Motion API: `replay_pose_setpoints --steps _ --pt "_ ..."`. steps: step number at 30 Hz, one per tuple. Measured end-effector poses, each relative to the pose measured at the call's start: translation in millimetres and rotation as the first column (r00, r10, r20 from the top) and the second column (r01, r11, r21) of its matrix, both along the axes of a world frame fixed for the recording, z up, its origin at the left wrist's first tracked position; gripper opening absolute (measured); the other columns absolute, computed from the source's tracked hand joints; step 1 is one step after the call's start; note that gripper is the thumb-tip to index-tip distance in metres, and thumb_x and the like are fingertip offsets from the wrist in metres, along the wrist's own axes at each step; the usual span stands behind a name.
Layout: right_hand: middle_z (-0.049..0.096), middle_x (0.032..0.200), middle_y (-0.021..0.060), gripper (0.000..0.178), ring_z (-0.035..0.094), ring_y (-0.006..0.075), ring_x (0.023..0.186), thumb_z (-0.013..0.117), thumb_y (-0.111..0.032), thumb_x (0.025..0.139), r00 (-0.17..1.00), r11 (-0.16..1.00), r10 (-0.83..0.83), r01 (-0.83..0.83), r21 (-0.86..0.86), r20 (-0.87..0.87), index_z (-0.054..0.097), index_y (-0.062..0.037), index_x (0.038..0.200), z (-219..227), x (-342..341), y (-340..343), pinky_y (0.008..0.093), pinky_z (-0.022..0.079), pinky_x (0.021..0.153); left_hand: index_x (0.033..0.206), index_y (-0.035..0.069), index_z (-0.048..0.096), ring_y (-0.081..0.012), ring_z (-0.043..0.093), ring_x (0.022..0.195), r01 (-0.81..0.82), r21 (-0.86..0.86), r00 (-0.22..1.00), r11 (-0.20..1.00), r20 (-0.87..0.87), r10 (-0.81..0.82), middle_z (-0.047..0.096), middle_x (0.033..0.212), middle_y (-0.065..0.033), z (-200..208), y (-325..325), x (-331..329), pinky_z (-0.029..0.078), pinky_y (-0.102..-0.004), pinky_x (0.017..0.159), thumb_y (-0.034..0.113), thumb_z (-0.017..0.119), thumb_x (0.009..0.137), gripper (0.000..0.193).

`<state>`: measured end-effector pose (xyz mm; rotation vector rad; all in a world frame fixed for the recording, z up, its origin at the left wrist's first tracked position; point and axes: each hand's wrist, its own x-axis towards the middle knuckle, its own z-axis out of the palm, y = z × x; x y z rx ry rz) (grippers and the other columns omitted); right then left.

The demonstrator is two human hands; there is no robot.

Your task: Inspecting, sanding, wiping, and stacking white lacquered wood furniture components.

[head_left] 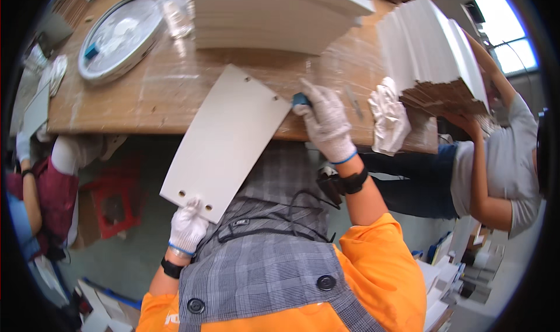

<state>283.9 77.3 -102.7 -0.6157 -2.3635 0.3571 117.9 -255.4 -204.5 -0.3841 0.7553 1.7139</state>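
A white rectangular board [227, 139] lies at a slant, its far end on the wooden table [146, 110] and its near end past the table's edge over my lap. Two holes show near each end. My left hand [189, 227], in a white knit glove, is closed on the near end, just by the two larger holes. Between the gloved fingers of my right hand [326, 122] is a small blue block [300, 100], perhaps a sponge. It is held against the board's far right corner.
A tall stack of boards [256, 23] stands beyond my board. At left sits a round grey tray [87, 69] with another blue block [91, 51]. A crumpled white cloth [388, 119] lies at right, beside a co-worker [496, 163] handling a stack of white boards [431, 46]. A red stool [116, 206] is lower left.
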Motion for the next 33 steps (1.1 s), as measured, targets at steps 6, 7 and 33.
replay_pose_setpoints --steps 6,7,33 --pt "0.058 0.108 0.0172 0.049 0.054 0.0352 0.101 0.066 -0.014 0.079 0.999 0.999 0.006 -0.004 -0.045 0.042 0.052 -0.0065 0.125 -1 2 -5 0.0429 0.044 0.089 0.109 0.000 0.058 -0.0195 0.057 0.105 -0.010 0.029 0.996 1.000 -0.089 0.013 0.063 0.102 -0.0056 -15 -15 -6 0.040 -0.0405 0.102 -0.001 0.054 0.077 0.032" --pt "0.058 0.108 0.0168 0.049 0.054 0.0353 0.101 0.066 -0.014 0.079 0.998 1.000 -0.007 0.009 -0.027 0.056 0.051 -0.0068 0.126 0 3 -6 0.0429 0.044 0.089 0.110 0.001 0.057 -0.0193 0.057 0.105 -0.012 -0.015 0.995 1.000 -0.102 0.010 0.063 0.102 -0.0056 -12 -13 -5 0.041 -0.0405 0.102 -0.001 0.054 0.077 0.033" --pt "0.060 0.100 0.0188 0.043 0.059 0.0342 0.095 0.063 -0.013 0.084 0.998 0.999 -0.004 0.006 -0.032 0.066 0.053 -0.0068 0.125 2 0 4 0.0415 0.047 0.084 0.101 0.002 0.060 -0.0180 0.060 0.097 -0.024 0.055 0.999 0.998 -0.039 0.026 0.064 0.097 -0.0053 15 2 3 0.044 -0.0363 0.098 -0.002 0.052 0.080 0.023"
